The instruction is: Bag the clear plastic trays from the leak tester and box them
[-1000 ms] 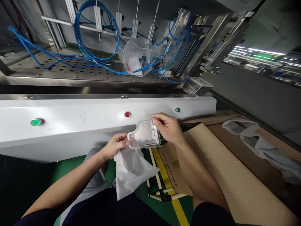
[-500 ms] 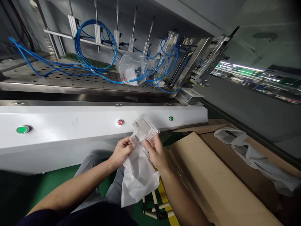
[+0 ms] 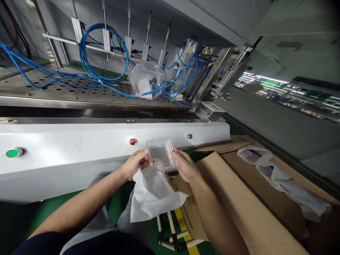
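A clear plastic part (image 3: 160, 153), shaped like a shallow tray with a curved notch, is held between my two hands in front of the white machine panel. My left hand (image 3: 137, 163) pinches its left side and also the top of a white soft bag (image 3: 154, 194), which hangs down below. My right hand (image 3: 184, 164) grips the part's right edge, thumb on top and fingers underneath, partly hidden. The bag's lower end hangs loose, spread toward my right forearm.
The panel carries a red button (image 3: 132, 141) and green buttons (image 3: 190, 136). Behind it, blue air tubing (image 3: 103, 79) and a clear bag (image 3: 147, 79) lie on a perforated metal bed. At right stands an open cardboard box (image 3: 239, 191) with white wrapping (image 3: 281, 180) on it.
The clear part has turned and tipped, and my right hand has shifted outward to its right edge. The white bag's lower end has swung to the right. The view has moved slightly.
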Tool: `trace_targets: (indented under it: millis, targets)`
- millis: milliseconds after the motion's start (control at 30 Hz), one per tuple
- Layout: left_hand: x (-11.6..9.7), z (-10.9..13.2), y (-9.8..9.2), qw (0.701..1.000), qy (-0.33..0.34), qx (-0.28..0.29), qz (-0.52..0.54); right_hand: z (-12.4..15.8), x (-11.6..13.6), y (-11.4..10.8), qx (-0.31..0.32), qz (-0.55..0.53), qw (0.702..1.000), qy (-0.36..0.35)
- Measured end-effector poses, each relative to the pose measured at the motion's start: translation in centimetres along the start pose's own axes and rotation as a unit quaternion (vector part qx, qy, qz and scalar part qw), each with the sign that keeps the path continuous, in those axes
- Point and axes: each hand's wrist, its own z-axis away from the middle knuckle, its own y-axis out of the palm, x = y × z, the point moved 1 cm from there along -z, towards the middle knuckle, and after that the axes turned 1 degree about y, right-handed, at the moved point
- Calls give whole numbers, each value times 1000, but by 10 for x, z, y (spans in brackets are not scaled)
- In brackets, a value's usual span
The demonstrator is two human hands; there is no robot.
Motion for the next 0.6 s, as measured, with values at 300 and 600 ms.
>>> trace_targets:
  millis: [300, 600]
  targets:
    - [-12, -20, 4, 994, 41, -95, 28, 7, 7, -1, -93, 274, 935, -206]
    - [-42, -44, 5, 994, 49, -78, -52, -67, 49, -31, -200, 372, 863, -277]
